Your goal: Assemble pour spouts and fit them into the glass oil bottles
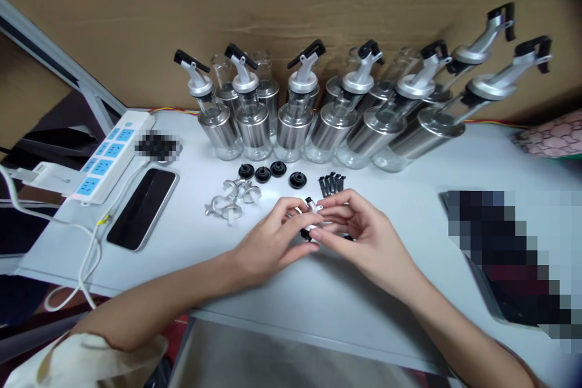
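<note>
Between my fingers is a silver pourer spout (pixel 313 207) with a black tip and a black part at its base. My left hand (pixel 277 233) pinches it from the left, while the fingers of my right hand (pixel 359 224) close on it from the right; they hide much of it. Beyond my hands lie several black round stoppers (pixel 297 180) and a cluster of small black levers (pixel 331 184). Loose silver spout pieces (pixel 231 200) are grouped to the left. Another small black piece (pixel 349 238) shows partly under my right hand.
Several glass-and-steel bottles (pixel 295 127) with pourers stand along the back, more bottles without pourers behind them. At left are a phone (pixel 143 209), a power strip (pixel 116 157) and a white cable (pixel 93 254). A flat blurred-out device (pixel 477 279) lies at right. Cardboard (pixel 273 0) rises behind.
</note>
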The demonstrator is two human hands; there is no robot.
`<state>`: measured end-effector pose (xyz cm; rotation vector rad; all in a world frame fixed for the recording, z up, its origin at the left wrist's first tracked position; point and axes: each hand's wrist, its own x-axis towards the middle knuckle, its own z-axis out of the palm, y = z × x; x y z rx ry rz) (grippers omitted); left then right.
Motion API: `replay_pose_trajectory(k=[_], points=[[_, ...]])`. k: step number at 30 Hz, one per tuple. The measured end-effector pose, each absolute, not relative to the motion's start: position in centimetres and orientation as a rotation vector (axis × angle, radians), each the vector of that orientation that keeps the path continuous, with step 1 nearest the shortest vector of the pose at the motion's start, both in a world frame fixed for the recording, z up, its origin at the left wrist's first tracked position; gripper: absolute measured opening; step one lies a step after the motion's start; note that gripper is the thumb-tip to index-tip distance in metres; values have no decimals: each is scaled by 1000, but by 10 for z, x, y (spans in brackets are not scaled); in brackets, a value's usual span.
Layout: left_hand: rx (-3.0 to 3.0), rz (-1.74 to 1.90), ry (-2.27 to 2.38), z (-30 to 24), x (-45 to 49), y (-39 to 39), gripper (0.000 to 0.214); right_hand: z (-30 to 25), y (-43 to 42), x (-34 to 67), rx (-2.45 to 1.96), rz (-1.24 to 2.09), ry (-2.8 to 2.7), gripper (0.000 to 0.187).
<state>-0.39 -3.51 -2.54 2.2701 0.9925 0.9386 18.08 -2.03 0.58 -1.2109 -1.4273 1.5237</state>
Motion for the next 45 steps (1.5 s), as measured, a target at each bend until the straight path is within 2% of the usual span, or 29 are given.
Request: replay_pose_trajectory(k=[7, 11, 13, 18, 21, 31, 41, 45], points=[[2245, 896, 891, -31, -9, -34, 29, 0, -18, 184, -1267, 1642, -1465, 35], [2217, 859, 883, -31, -10, -35, 23, 4, -18, 185, -1261, 1544, -1604, 27], [2223, 814, 878, -29, -11, -35, 19, 8, -14, 189, -1348, 1358, -1694, 19], [2260, 659, 895, -25, -10, -36, 14, 10, 5, 212, -1725, 627, -1855, 10], [2277, 628, 891, -23, -10, -36, 14, 3, 14, 224, -1926, 470, -1972, 11], [2481, 721, 904, -24, -10, -34, 13, -7, 14, 226, -2100, 438, -2117, 9], [2512, 734, 907, -23, -10, -33, 12, -10, 14, 218, -2104, 391, -2119, 24], [2531, 698, 894, -26, -10, -33, 13, -12, 17, 221, -2080, 413, -2108, 17]])
